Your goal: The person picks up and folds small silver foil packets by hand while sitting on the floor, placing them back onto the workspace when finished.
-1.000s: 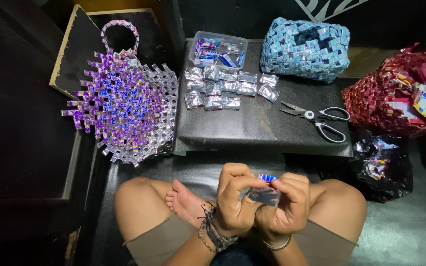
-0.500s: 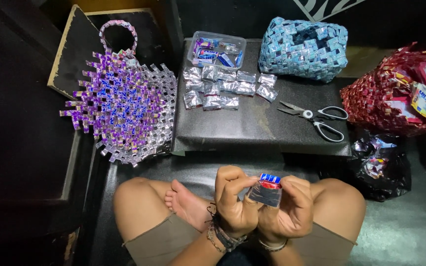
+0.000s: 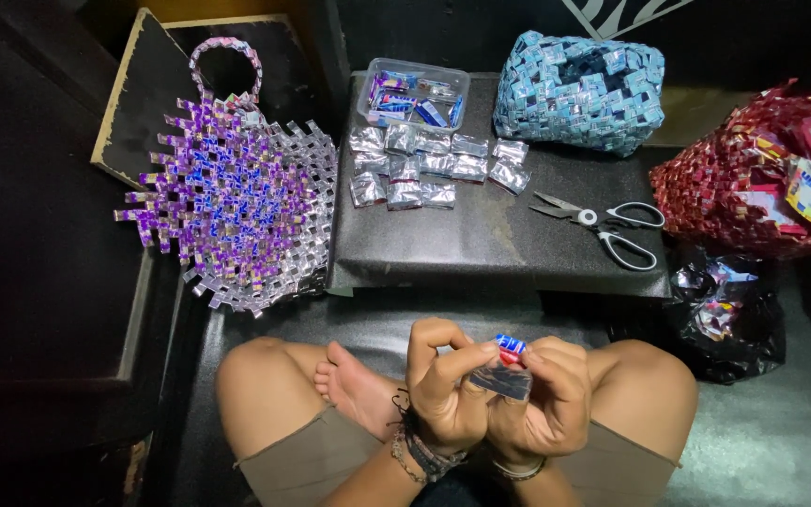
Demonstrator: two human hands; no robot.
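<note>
I sit cross-legged, and both hands meet above my lap on one small folded foil wrapper (image 3: 502, 376), silver with a blue and red end. My left hand (image 3: 443, 385) pinches its left side with thumb and fingers. My right hand (image 3: 548, 399) grips its right side. Ahead on a low black board (image 3: 490, 244) lie several folded silver wrapper pieces (image 3: 424, 169) and a pair of scissors (image 3: 603, 225).
A partly woven purple and silver wrapper bag (image 3: 237, 197) lies at the left. A clear plastic tub of wrappers (image 3: 412, 92), a woven blue bag (image 3: 579, 89), a woven red bag (image 3: 762, 178) and a black plastic bag of scraps (image 3: 720, 305) surround the board.
The wrapper's blue and red end has turned up between my fingertips, and my hands have shifted slightly around it. Nothing else has moved.
</note>
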